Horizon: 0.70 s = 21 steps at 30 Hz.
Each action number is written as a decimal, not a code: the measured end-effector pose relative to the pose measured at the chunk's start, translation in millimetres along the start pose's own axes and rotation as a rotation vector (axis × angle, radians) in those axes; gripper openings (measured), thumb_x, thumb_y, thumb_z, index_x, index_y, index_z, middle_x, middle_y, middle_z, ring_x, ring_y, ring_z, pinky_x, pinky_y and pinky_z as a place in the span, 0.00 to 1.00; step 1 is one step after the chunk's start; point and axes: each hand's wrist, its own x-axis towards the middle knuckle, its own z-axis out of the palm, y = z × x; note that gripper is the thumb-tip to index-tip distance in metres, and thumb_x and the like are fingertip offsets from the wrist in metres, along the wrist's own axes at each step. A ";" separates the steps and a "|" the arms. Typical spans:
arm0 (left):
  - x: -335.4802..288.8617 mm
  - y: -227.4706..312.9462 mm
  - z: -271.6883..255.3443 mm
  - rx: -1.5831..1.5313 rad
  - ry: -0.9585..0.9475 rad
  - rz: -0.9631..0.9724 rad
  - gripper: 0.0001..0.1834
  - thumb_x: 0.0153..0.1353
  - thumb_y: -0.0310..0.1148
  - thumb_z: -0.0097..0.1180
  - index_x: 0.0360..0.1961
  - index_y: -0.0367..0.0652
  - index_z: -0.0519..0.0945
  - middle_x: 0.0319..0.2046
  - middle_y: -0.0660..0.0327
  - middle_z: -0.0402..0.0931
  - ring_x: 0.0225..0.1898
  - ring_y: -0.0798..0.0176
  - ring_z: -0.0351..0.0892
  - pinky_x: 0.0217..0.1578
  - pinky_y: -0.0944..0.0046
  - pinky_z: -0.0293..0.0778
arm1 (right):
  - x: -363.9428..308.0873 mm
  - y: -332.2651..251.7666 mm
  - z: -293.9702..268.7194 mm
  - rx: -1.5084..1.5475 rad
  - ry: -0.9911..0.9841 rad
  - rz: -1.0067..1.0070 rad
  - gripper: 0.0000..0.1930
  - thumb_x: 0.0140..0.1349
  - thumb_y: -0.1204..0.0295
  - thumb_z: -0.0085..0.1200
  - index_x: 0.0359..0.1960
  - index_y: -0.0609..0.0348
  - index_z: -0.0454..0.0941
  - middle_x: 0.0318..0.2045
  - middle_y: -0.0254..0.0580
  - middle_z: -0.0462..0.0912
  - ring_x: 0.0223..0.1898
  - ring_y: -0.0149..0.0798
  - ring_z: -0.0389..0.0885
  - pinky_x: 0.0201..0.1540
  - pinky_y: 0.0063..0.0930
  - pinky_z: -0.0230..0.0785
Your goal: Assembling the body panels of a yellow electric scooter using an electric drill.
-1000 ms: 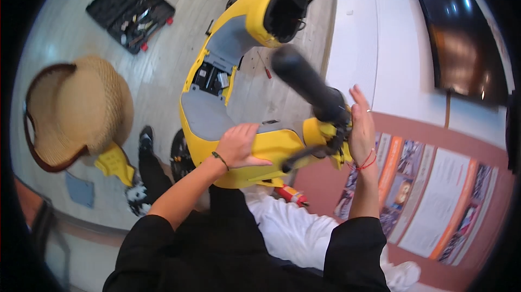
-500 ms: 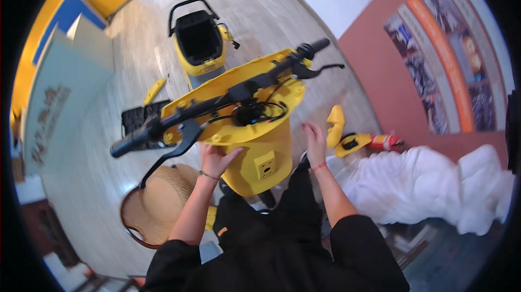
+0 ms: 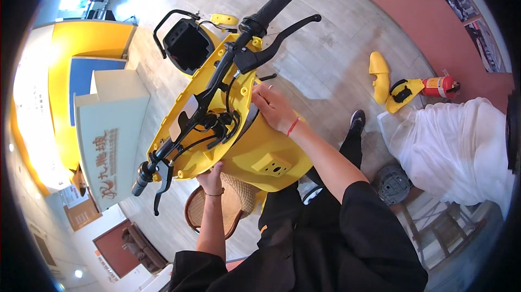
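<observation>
The scooter's black handlebar (image 3: 217,83) slants through the middle of the head view, with a grip and brake lever at each end. Behind it lies an open yellow handlebar cover (image 3: 209,157), with dark cables bunched inside. Below is a yellow scooter body panel (image 3: 260,148) with a raised, holed mount. My right hand (image 3: 274,108) is closed over the upper right edge of this yellow bodywork. My left hand (image 3: 209,181) grips its lower left edge, thumb up and fingers partly hidden beneath. The scooter's black seat compartment (image 3: 190,48) stands open at the far end.
A wicker chair (image 3: 217,210) stands close on the left. To the right lie yellow parts (image 3: 380,77), a red fire extinguisher (image 3: 440,87), a white-covered bundle (image 3: 456,145) and a dark round part (image 3: 393,184). A pale counter (image 3: 108,140) is at the left.
My right hand, open and apart from the scooter before, now holds the bodywork's edge. The handlebar slants more steeply, and the view has swung round, showing more of the room at left.
</observation>
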 end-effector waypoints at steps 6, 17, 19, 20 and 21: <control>2.6 3.7 -7.2 0.113 -0.072 0.052 0.25 0.52 0.19 0.60 0.52 0.33 0.69 0.45 0.59 0.75 0.44 0.66 0.75 0.44 0.68 0.72 | 8.2 -18.0 7.8 -0.198 0.219 0.031 0.19 0.64 0.59 0.43 0.22 0.59 0.74 0.23 0.48 0.76 0.28 0.53 0.74 0.31 0.42 0.66; -2.0 -0.3 -10.4 0.181 -0.050 -0.136 0.27 0.53 0.23 0.61 0.54 0.33 0.66 0.49 0.56 0.71 0.48 0.62 0.72 0.51 0.63 0.68 | -18.4 5.2 -3.5 -0.064 0.143 0.090 0.22 0.65 0.51 0.43 0.44 0.58 0.73 0.35 0.50 0.79 0.42 0.51 0.76 0.45 0.38 0.66; -1.9 1.9 -9.1 0.313 -0.116 0.134 0.31 0.50 0.24 0.63 0.55 0.33 0.65 0.49 0.56 0.71 0.48 0.61 0.72 0.49 0.64 0.71 | -21.5 7.5 -1.9 -0.106 0.240 0.039 0.22 0.64 0.52 0.43 0.44 0.60 0.73 0.36 0.50 0.78 0.43 0.52 0.75 0.47 0.39 0.65; -0.4 2.6 -6.7 0.321 -0.130 0.128 0.31 0.50 0.24 0.63 0.55 0.33 0.65 0.49 0.56 0.71 0.48 0.61 0.72 0.49 0.64 0.71 | -19.1 8.8 1.7 -0.136 0.249 0.044 0.22 0.64 0.53 0.44 0.42 0.62 0.73 0.36 0.51 0.78 0.43 0.53 0.75 0.47 0.41 0.65; 1.0 8.7 -2.1 0.264 -0.078 0.115 0.30 0.49 0.28 0.66 0.52 0.34 0.67 0.46 0.57 0.73 0.46 0.62 0.73 0.48 0.64 0.72 | -17.6 7.2 4.5 -0.164 0.257 0.051 0.22 0.63 0.54 0.44 0.41 0.64 0.73 0.35 0.52 0.78 0.43 0.54 0.74 0.48 0.42 0.64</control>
